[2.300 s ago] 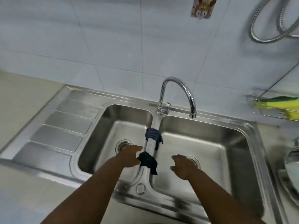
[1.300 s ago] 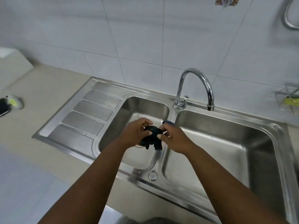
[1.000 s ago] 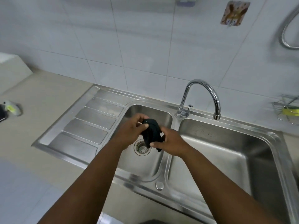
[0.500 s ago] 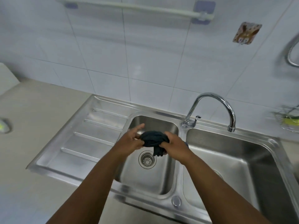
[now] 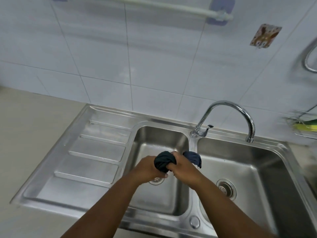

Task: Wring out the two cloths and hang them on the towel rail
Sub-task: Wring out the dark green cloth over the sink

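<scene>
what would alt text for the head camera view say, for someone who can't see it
Two bare hands, left hand and right hand, twist a dark cloth over the left basin of a steel double sink. A second dark cloth drapes over the divider behind them. A bare white towel rail is mounted on the tiled wall above.

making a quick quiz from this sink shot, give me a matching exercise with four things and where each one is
Things:
1. black cloth
2. dark blue cloth
3. towel rail
4. tap

Places:
A. bare, high on the tiled wall
B. draped over the divider between the basins
C. behind the divider, spout over the right basin
D. bunched in both hands over the left basin

Pairs: 1-D, 2-B, 3-A, 4-C
</scene>
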The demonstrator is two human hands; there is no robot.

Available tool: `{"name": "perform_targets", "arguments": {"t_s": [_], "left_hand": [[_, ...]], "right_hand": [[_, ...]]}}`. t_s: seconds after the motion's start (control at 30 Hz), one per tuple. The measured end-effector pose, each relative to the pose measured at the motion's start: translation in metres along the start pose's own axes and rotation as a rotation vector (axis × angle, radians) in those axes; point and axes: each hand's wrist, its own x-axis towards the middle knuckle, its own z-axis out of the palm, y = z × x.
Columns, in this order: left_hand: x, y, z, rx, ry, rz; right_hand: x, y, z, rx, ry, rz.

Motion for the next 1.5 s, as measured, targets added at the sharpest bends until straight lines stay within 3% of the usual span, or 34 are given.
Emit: {"name": "perform_targets", "arguments": {"t_s": [0.2, 0.33, 0.4, 0.53, 0.63, 0.73, 0.93, 1.1, 1.17, 1.3, 1.4, 1.5], "left_hand": [[0.008, -0.006, -0.003, 0.559, -0.041, 0.268], [0.014, 0.0, 0.003, 0.846, -0.043, 0.47], [0.019, 0.0, 0.002, 0.941, -0.028, 0.533], [0.024, -0.01, 0.001, 1.048, -0.009, 0.494], [0.027, -0.014, 0.002, 1.064, -0.018, 0.38], [0.033, -0.02, 0.005, 1.03, -0.09, 0.286], [0.038, -0.024, 0.012, 0.884, -0.226, 0.112], [0.044, -0.026, 0.014, 0.657, -0.357, -0.053], [0.045, -0.025, 0.014, 0.57, -0.446, -0.118], [0.046, -0.022, 0.012, 0.454, -0.491, -0.2], [0.046, -0.029, 0.014, 0.519, -0.393, -0.108], [0.043, -0.044, 0.019, 0.551, -0.174, 0.114]], "right_hand": [[0.007, 0.019, -0.016, 0.598, -0.345, 0.264], [0.011, 0.018, -0.014, 0.509, -0.647, 0.357], [0.013, 0.016, -0.011, 0.437, -0.693, 0.401], [0.021, 0.011, 0.002, 0.186, -0.508, 0.445], [0.027, 0.011, 0.015, -0.133, -0.307, 0.351], [0.033, 0.019, 0.027, -0.354, -0.244, 0.228], [0.033, 0.042, 0.043, -0.605, -0.1, 0.068], [0.032, 0.05, 0.045, -0.967, 0.093, -0.273], [0.03, 0.05, 0.045, -1.069, 0.11, -0.316], [0.032, 0.054, 0.047, -1.101, 0.131, -0.339], [0.03, 0.05, 0.045, -0.992, 0.157, -0.283], [0.033, 0.038, 0.036, -0.661, -0.053, 0.005]]}}
